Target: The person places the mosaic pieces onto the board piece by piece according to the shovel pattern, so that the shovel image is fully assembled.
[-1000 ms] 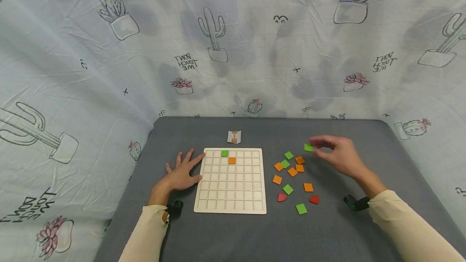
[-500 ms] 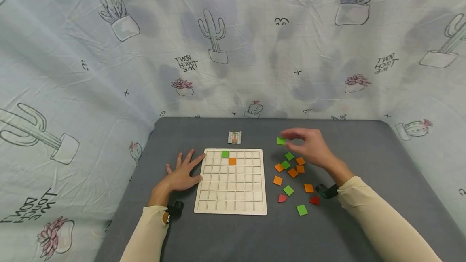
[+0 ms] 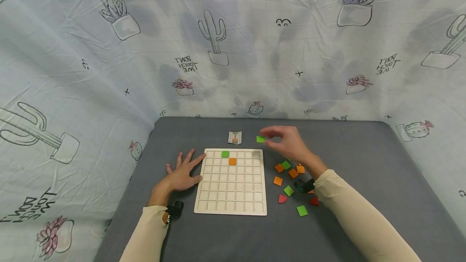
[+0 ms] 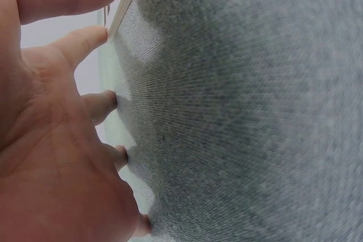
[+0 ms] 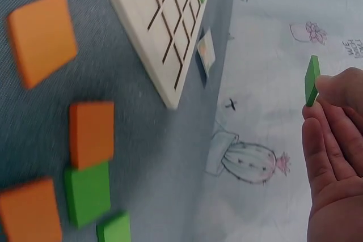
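A pale wooden grid board [image 3: 247,181] lies on the grey table, with one green tile [image 3: 225,154] and one orange tile [image 3: 232,161] in its upper cells. My left hand [image 3: 179,175] rests spread at the board's left side, its thumb and index finger touching the edge. Between thumb and fingertips my right hand [image 3: 285,138] pinches a green square tile [image 5: 311,80], raised above the table beyond the board's top right corner. A small printed card [image 3: 234,137] showing a coloured grid pattern lies behind the board.
Loose orange tiles [image 3: 278,180], green tiles [image 3: 301,210] and red rounded pieces [image 3: 282,199] lie scattered right of the board. Several are partly hidden under my right forearm. A patterned cloth [image 3: 247,43] hangs behind the table [image 3: 225,237].
My right hand has moved left with the green tile, from beyond the loose tiles to near the board's top right corner. My left hand has stayed in place.
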Tool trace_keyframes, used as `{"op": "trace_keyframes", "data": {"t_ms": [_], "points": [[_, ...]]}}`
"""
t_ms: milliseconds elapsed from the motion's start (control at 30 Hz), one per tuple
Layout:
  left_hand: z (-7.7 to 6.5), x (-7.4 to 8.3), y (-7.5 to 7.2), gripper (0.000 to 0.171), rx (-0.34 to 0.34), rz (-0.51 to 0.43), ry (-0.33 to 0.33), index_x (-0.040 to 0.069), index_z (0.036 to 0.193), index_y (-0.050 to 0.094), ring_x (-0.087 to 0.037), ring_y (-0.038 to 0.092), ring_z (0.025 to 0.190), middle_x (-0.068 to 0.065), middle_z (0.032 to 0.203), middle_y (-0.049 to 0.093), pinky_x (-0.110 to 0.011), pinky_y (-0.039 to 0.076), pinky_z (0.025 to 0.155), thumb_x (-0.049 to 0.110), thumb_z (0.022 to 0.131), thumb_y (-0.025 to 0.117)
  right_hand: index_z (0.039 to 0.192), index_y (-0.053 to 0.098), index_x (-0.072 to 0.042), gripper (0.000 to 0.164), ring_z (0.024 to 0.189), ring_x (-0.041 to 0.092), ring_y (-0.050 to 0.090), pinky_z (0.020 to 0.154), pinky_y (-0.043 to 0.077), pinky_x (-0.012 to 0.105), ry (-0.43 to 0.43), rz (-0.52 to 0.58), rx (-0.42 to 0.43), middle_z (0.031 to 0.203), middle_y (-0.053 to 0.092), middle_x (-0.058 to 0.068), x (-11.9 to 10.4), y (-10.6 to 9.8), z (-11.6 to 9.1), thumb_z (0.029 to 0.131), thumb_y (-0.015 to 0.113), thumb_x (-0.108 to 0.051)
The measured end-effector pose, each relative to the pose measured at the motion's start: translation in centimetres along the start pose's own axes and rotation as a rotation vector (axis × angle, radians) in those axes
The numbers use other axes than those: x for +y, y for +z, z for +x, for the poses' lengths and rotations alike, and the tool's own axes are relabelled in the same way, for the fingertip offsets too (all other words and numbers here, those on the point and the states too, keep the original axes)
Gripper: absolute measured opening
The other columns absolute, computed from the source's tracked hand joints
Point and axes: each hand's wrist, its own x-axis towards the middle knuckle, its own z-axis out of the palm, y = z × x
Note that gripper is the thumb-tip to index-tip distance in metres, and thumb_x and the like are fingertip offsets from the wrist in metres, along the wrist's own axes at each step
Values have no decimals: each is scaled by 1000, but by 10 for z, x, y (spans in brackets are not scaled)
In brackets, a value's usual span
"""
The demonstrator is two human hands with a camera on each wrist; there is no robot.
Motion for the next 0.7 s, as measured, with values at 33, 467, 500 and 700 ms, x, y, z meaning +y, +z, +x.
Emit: {"op": "trace_keyframes", "data": {"t_ms": [33,467,500,700], "points": [[0,0,0,82,-3,2,-5,41,174,30,-61,-12,165,-20,185,6,-97,-11,108,29,104,69,130,80,-9,34,114,31,76,103,60,60,2,6,-4,128,81,10,-1,3,2,96,82,-3],[-2,4,-1,81,-17,-3,-22,37,175,30,-60,-14,165,-20,185,5,-95,-15,110,30,104,69,130,80,-9,33,112,27,77,99,63,46,16,20,-54,127,81,8,-1,40,18,98,83,-7],[-2,4,-1,81,-16,-4,-23,37,175,30,-60,-13,165,-20,185,5,-95,-15,110,30,104,69,131,80,-9,33,112,27,77,98,64,46,14,21,-58,127,81,8,-2,42,18,98,82,-7],[-3,8,-2,81,-14,-9,-27,36,175,31,-60,-13,165,-20,185,5,-95,-16,110,30,103,70,132,78,-5,33,113,27,77,98,64,43,9,56,-92,127,81,8,-2,58,23,99,81,-9]]}}
